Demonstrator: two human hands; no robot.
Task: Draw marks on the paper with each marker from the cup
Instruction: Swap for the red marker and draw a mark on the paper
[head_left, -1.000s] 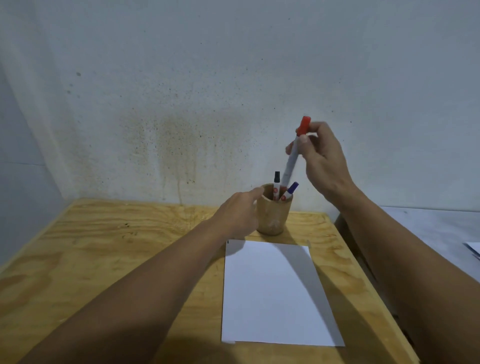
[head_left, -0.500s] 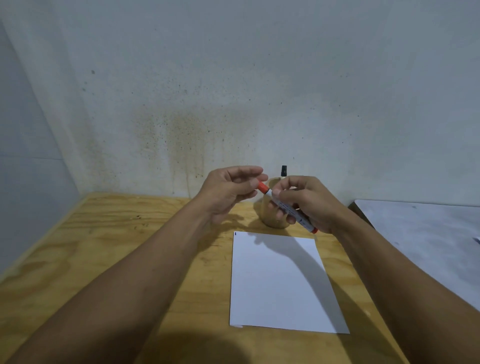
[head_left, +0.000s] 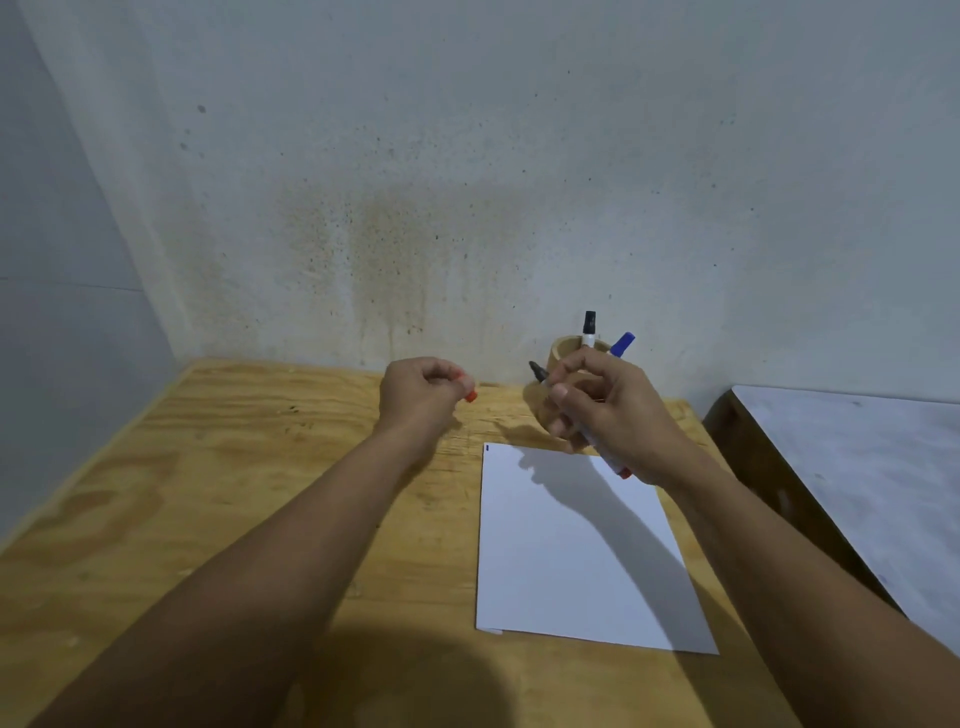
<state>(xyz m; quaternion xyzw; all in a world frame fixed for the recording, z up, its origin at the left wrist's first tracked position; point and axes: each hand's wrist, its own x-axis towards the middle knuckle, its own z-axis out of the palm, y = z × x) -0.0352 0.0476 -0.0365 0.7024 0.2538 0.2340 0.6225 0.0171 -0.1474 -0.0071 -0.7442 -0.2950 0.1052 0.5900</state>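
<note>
Head view: looking forward and down at a plywood worktop set against a stained wall.
Left hand: hovering above the worktop, left of the cup, with its fingers closing together on an orange cap whose end is poking out.
Right hand: hovering over the far edge of the paper, fingers wrapping tightly around an uncapped marker.
Marker in hand: lying tilted, its dark tip pointing up and left, its orange-ended tail showing below the palm.
Cup: wooden, standing near the wall, partly hiding behind the right hand.
Markers in cup: a black-capped marker standing upright and a blue-capped marker leaning right.
Paper: white sheet lying flat on the worktop, just in front of the cup, carrying a tiny blue mark at its far left corner.
Writing: no brand or label is showing clearly enough to read.
Neighbouring surface: pale grey, sitting to the right of the worktop.
</note>
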